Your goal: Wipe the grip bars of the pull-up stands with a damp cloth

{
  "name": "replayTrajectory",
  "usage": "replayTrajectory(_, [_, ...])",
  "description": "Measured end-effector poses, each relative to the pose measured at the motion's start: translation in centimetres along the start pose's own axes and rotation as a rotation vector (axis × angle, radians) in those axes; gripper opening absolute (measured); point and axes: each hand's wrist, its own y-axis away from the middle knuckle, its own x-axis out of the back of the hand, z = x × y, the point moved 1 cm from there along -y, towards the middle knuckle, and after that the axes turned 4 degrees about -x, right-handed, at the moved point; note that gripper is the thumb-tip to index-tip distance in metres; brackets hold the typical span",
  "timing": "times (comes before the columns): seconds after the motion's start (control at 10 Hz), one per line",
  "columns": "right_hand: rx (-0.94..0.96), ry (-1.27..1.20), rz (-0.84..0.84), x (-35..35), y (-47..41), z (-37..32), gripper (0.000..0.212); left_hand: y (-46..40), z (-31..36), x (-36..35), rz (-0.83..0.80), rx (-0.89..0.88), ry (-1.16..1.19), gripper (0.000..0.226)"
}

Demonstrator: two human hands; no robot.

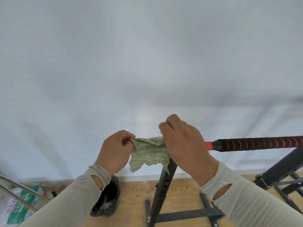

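A green fuzzy cloth (148, 153) is stretched between my two hands at chest height. My left hand (115, 151) pinches its left corner. My right hand (185, 145) grips its right edge just above the top of a black perforated upright post (161, 190) of the pull-up stand. The grip bar (255, 143), black with red spiral stripes and a red collar, runs from behind my right hand off the right edge. The cloth's lower part hangs loose over the post top. The bar's left end is hidden by my right hand.
A white wall fills the upper view. Below is a plywood floor (134, 192) with the stand's black base struts (188, 213). A black bucket (106, 199) sits under my left forearm. A green-and-white sack (18, 207) lies lower left. Another dark frame (278, 171) stands at right.
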Motion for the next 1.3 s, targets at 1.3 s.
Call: replayTrajectory(1.3, [-0.364, -0.028, -0.597, 8.1, 1.9, 5.1, 0.032, 0.8, 3.2, 0.0, -0.343, -0.096, -0.395, 0.045])
